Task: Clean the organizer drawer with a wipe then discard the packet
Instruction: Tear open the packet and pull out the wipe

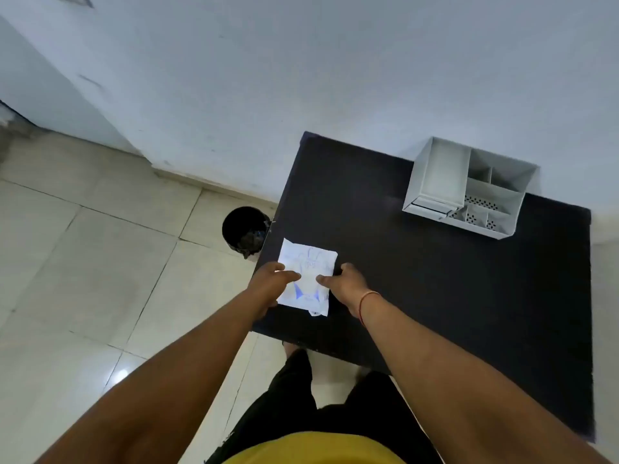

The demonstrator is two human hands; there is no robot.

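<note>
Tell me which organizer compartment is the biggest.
The tall one on the organizer's left side: one undivided bay with solid walls. The other compartments are smaller, split by dividers, and some have perforated panels.

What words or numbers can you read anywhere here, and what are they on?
None can be read.
White packet, held on the black table by the left hand and right hand: faint blue print and shapes, too blurred to read.
Grey organizer: no writing visible, only small holes.
Black bin on the floor: no label visible.
</note>
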